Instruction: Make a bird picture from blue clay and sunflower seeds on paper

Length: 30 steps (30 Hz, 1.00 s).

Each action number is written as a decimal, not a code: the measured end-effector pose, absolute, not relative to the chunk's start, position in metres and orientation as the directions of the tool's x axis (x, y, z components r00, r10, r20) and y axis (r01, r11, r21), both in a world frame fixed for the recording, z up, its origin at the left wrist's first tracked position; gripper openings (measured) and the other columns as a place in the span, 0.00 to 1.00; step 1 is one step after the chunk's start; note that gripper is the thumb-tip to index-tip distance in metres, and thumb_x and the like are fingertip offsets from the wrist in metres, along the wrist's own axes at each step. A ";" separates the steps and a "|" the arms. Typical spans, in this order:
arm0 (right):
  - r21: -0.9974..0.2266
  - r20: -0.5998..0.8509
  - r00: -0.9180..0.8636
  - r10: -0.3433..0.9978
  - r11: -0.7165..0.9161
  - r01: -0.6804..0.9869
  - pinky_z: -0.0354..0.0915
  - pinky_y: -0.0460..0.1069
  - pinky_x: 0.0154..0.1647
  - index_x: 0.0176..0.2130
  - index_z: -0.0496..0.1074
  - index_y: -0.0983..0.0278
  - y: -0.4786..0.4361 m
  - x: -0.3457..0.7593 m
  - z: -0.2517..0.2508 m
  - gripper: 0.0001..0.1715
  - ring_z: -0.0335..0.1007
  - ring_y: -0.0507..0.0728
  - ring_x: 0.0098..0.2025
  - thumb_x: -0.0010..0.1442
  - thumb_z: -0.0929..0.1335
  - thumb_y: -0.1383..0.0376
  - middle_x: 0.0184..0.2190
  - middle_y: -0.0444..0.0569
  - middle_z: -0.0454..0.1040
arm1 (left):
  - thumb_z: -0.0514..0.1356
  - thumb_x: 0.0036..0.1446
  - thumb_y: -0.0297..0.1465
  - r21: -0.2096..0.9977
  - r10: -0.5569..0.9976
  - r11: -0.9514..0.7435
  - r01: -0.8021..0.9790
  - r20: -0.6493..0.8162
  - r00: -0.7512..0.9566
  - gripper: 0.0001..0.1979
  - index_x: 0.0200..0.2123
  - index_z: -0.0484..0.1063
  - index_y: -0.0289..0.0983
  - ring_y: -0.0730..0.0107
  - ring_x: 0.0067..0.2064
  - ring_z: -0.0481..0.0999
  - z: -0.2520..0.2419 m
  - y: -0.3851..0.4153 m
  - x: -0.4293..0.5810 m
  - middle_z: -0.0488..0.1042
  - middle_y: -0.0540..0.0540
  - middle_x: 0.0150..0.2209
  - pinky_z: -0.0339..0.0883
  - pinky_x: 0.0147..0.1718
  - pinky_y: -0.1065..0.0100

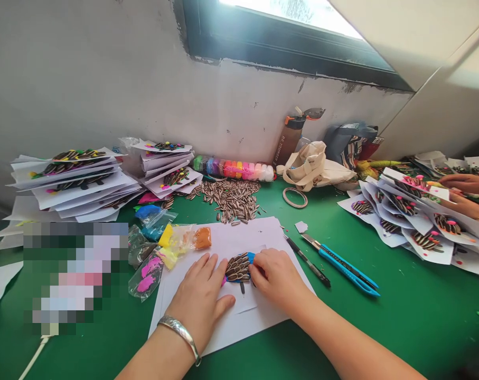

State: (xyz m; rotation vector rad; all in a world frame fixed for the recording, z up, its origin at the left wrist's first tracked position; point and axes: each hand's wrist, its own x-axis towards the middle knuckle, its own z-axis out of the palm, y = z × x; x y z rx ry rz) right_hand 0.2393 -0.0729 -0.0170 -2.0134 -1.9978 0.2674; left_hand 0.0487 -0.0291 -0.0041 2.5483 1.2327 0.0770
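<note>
My left hand (pixel 202 295) lies flat, fingers apart, on a white sheet of paper (pixel 259 240), holding it down beside a small craft piece (pixel 238 267) of striped sunflower seeds stuck on blue clay. My right hand (pixel 276 277) has its fingers curled against the right edge of that seed piece, pressing on it. A silver bangle (pixel 180 331) circles my left wrist. A heap of loose sunflower seeds (pixel 233 198) lies just beyond the paper.
Stacks of finished seed pictures on white paper stand at left (pixel 71 182) and right (pixel 417 221). Small clay bags (pixel 171 240), a row of clay tubs (pixel 235 169), a black pen (pixel 306 261), a blue cutter (pixel 344 264), a tape ring (pixel 295 197), a bottle (pixel 290 137) and a cloth bag (pixel 314 169) lie on the green table. Another person's hands (pixel 467 192) work at far right.
</note>
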 end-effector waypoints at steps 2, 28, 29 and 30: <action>-0.339 0.073 0.018 0.997 0.008 0.941 0.45 0.49 0.32 0.24 0.64 0.64 -0.072 0.239 -0.018 0.13 0.60 0.53 0.31 0.60 0.64 0.67 0.24 0.44 0.68 | 0.61 0.52 0.33 0.300 0.774 -0.578 0.759 -0.090 0.626 0.28 0.57 0.66 0.34 0.43 0.62 0.61 -0.005 -0.029 0.049 0.65 0.33 0.60 0.59 0.57 0.45; -0.515 0.062 -0.019 0.998 0.048 0.856 0.54 0.47 0.34 0.29 0.70 0.64 -0.074 0.254 -0.021 0.06 0.63 0.52 0.31 0.57 0.66 0.72 0.27 0.43 0.70 | 0.60 0.54 0.35 0.297 0.773 -0.533 0.793 -0.211 0.599 0.30 0.60 0.62 0.33 0.46 0.65 0.55 0.004 -0.028 0.051 0.61 0.35 0.63 0.54 0.61 0.48; -0.526 0.051 -0.019 0.998 0.043 0.850 0.54 0.47 0.34 0.29 0.70 0.64 -0.074 0.255 -0.020 0.06 0.63 0.52 0.31 0.57 0.66 0.71 0.26 0.43 0.70 | 0.60 0.54 0.34 0.300 0.775 -0.530 0.793 -0.209 0.597 0.30 0.60 0.63 0.33 0.47 0.65 0.56 0.004 -0.028 0.051 0.61 0.35 0.63 0.54 0.61 0.48; -0.545 0.037 -0.020 0.999 0.037 0.838 0.55 0.46 0.34 0.29 0.71 0.64 -0.073 0.257 -0.018 0.06 0.64 0.52 0.31 0.57 0.66 0.71 0.27 0.43 0.70 | 0.60 0.54 0.34 0.305 0.776 -0.527 0.794 -0.209 0.595 0.30 0.60 0.63 0.33 0.47 0.65 0.56 0.004 -0.028 0.051 0.61 0.35 0.62 0.54 0.61 0.49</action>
